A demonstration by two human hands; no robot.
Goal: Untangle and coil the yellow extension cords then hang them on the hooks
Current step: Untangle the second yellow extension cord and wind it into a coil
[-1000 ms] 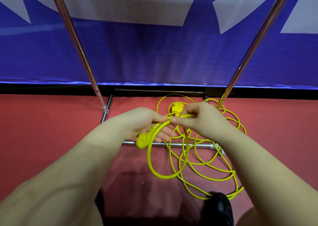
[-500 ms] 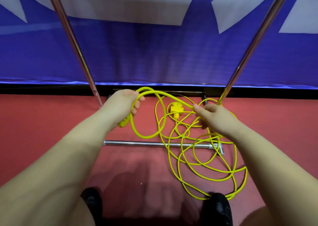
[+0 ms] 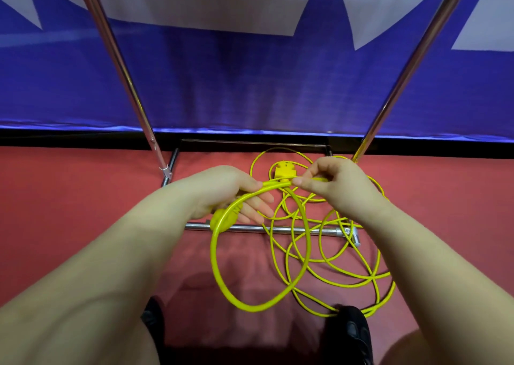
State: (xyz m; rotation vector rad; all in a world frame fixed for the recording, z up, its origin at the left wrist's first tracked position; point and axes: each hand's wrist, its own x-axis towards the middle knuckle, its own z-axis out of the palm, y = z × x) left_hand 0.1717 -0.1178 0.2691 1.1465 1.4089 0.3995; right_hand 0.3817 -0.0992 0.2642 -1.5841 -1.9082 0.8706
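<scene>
A yellow extension cord (image 3: 328, 256) lies in loose tangled loops on the red floor. My left hand (image 3: 222, 192) holds one yellow plug end (image 3: 222, 221) and a hanging loop (image 3: 250, 306) of the cord. My right hand (image 3: 336, 183) pinches the same cord just right of the left hand, at the top of that loop. The other yellow plug (image 3: 285, 171) rests on the floor behind my hands. No hooks are in view.
Two slanted chrome poles (image 3: 122, 67) (image 3: 411, 67) rise from a metal rack base (image 3: 278, 229) on the floor. A blue banner (image 3: 250, 86) hangs behind. My black shoes (image 3: 353, 334) stand at the bottom edge, the right one beside the cord.
My hands were spread apart half a second ago with the cord stretched between them. They have come together, and a large loop now hangs below the left hand.
</scene>
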